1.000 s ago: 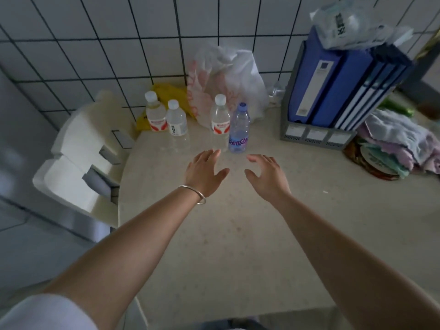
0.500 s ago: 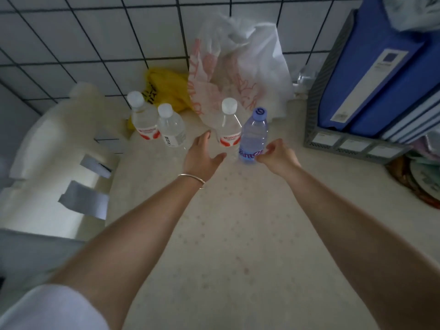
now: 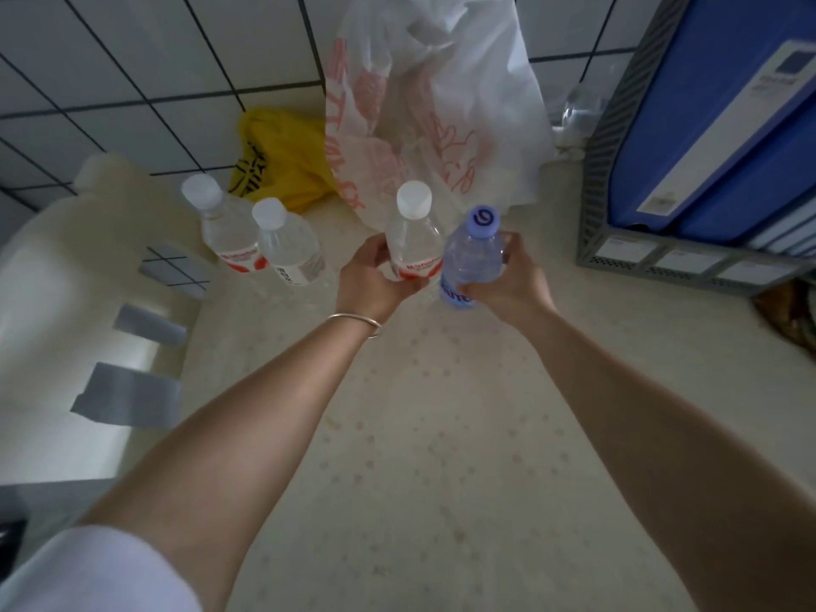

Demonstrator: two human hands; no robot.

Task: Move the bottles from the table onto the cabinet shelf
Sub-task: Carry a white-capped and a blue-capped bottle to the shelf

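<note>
Several water bottles stand at the back of the beige table (image 3: 441, 435). My left hand (image 3: 375, 280) is wrapped around a clear bottle with a white cap and red label (image 3: 414, 240). My right hand (image 3: 508, 284) grips a blue-tinted bottle with a blue cap (image 3: 472, 254) right beside it. Two more clear white-capped bottles stand to the left: one with a red label (image 3: 225, 231) and one with a white label (image 3: 287, 249). No cabinet shelf is in view.
A white plastic bag with red print (image 3: 424, 108) and a yellow bag (image 3: 282, 156) lie behind the bottles against the tiled wall. A grey file rack with blue binders (image 3: 706, 148) stands at the right. A white chair (image 3: 66, 302) sits left of the table.
Both hands have reached forward and closed around the two right-hand bottles. The camera has moved closer to the table's back.
</note>
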